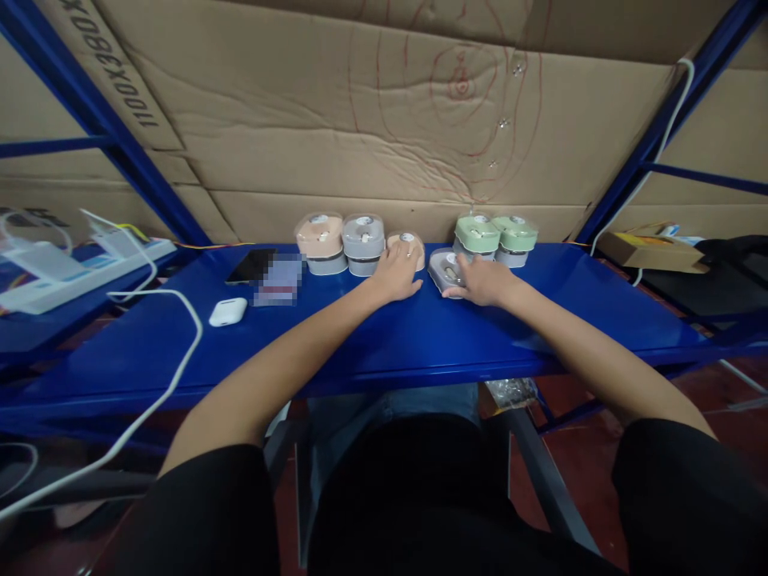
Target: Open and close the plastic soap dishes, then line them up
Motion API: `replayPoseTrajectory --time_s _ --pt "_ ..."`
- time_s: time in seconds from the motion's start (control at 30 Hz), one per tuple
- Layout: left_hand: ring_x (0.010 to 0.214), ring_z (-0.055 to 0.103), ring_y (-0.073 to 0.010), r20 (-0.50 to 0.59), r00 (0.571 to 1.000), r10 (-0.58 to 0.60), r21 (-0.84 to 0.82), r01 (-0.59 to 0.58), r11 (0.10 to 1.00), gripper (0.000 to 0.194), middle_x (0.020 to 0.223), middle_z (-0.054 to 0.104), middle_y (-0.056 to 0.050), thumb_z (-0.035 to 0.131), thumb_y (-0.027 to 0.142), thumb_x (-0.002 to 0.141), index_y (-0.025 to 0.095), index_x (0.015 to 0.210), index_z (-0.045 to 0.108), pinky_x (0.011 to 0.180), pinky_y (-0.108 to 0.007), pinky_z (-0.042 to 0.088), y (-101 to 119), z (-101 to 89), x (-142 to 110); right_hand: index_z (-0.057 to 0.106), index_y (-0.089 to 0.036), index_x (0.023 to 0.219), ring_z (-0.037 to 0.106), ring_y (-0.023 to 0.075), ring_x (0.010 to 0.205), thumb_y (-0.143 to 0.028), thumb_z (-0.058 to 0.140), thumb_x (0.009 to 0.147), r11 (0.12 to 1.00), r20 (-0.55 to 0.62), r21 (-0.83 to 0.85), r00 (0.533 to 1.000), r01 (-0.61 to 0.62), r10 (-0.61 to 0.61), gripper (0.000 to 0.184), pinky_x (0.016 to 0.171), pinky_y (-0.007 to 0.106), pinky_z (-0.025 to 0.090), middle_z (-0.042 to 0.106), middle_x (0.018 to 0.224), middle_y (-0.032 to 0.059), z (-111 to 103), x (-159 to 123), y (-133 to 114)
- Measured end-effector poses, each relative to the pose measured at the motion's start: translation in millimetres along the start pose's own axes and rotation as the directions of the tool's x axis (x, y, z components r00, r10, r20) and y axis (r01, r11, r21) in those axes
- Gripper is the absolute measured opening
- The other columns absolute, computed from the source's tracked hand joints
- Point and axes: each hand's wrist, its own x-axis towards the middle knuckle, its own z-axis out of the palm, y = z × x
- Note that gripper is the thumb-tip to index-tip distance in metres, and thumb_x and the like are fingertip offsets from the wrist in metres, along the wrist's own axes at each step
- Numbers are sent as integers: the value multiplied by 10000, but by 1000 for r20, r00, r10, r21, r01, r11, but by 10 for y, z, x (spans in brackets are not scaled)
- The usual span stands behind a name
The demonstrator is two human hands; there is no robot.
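Six groups of lidded containers on a blue table (414, 344), most of them ranged along its far edge. Left of the edge's middle stand a peach-topped stack (322, 234) and a grey stack (363, 234); to the right stand a left green-topped stack (477, 232) and a right green-topped stack (518, 232), just beside each other. The left hand (396, 274) lies with fingers spread over a low peach container (418, 242), beside the grey stack, its thumb held apart. The right hand (485, 280) pinches the right end of a low grey container (441, 270) between thumb and fingers; this container lies nearer the front edge than the stacks. State of the arrangement, as judged: four pairs are complete, two high; the two containers under the hands appear single, not yet paired. An earbud case (228, 312) rests toward the left edge.
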Motion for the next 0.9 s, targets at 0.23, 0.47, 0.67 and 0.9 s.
replayPoseTrajectory --time_s 0.23,0.47,0.67,0.9 --pt "1561 467 -521 4 996 87 88 -87 992 666 1651 570 -266 793 360 913 136 1504 584 1307 -683 388 100 -138 -446 463 -66 1684 739 480 1337 -528 541 1173 1000 -21 -8 999 -29 29 693 1050 517 578 711 1470 365 -9 326 -67" --pt "1448 531 -571 -149 986 -70 44 77 996 777 1525 569 -288 876 581 887 133 1458 598 1222 -719 469 365 -209 -945 574 -61 1593 771 470 1273 -231 481 1125 999 -153 -20 988 -35 31 507 1011 539 590 801 1340 320 56 501 -89" --pt "1374 628 -573 -82 973 -217 -20 216 976 688 1499 582 -264 847 482 915 191 1485 595 1111 -743 564 369 -223 -968 682 -111 1456 764 433 1227 -428 561 1112 960 -323 205 939 189 -116 484 1057 557 590 791 1363 267 89 261 -187" --pt "1592 527 -473 -21 998 61 -374 -64 925 1056 1684 517 -250 930 430 720 200 1625 436 1332 -645 453 53 -305 -1037 548 -231 1675 603 422 1494 -782 927 784 572 -381 445 724 689 -575 1114 1261 624 503 623 1625 207 291 235 -310"
